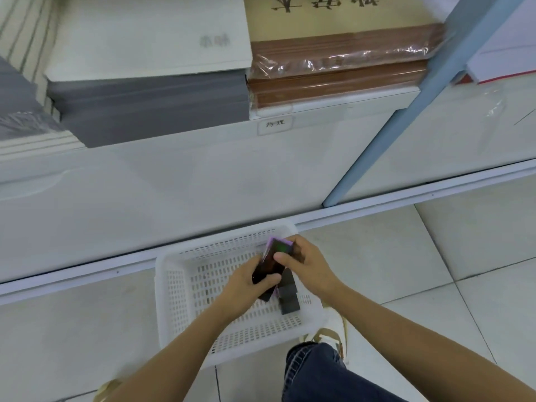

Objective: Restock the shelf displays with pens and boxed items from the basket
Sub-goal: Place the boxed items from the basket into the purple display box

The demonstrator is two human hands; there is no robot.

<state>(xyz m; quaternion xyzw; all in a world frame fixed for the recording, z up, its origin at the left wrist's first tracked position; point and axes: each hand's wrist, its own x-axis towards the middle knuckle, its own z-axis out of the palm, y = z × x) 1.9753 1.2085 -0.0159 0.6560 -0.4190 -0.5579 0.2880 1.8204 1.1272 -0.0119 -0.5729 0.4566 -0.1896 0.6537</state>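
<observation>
Basket [174,285] sat on the floor [406,256] at lower centre. Above it, the left hand [243,281] gripped a dark box [268,265] low down; the right hand [304,265] pinched its purple top end. Other boxes [290,303] lay underneath.

Upper left of the frame, a grey paper stack [150,108] lies touching a plastic-wrapped brown stack [333,79] on its right. A small label [275,123] sits just below them. A light blue post [406,111] slants at right, above pale floor tiles [435,256].
</observation>
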